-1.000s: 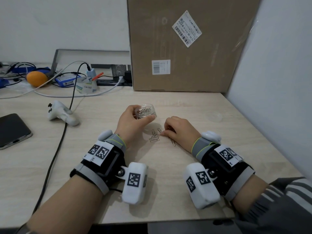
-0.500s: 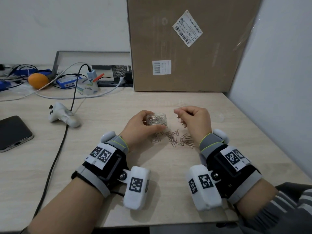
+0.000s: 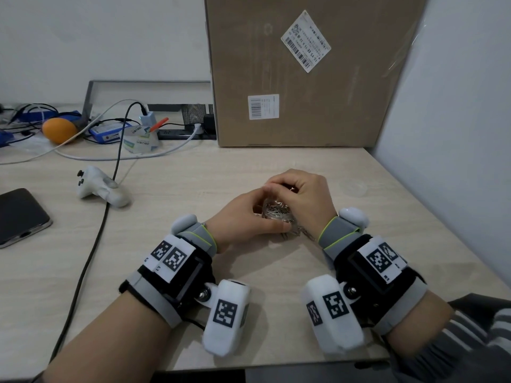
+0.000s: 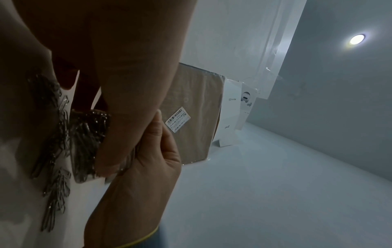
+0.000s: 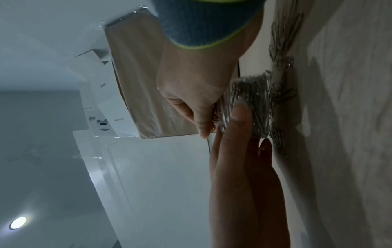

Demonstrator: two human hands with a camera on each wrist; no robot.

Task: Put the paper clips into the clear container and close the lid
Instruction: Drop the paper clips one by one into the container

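1. paper clips (image 3: 300,234) lie partly loose on the worktop (image 3: 193,244) just beside the clear container (image 3: 278,214), and many more already fill the container.
2. left hand (image 3: 243,221) grips the container by its side wall, thumb in front, holding it low over the worktop.
3. right hand (image 3: 301,193) has come across from the loose pile half a second ago and now sits curled over the container's mouth; whether it pinches clips, i cannot tell.
4. that shift reads as another batch being dropped in.
5. lid (image 3: 354,187) appears to lie apart to the right on the worktop, so closing is not yet done.
6. loose clips show in the left wrist view (image 4: 57,189) too, so more trips seem needed.
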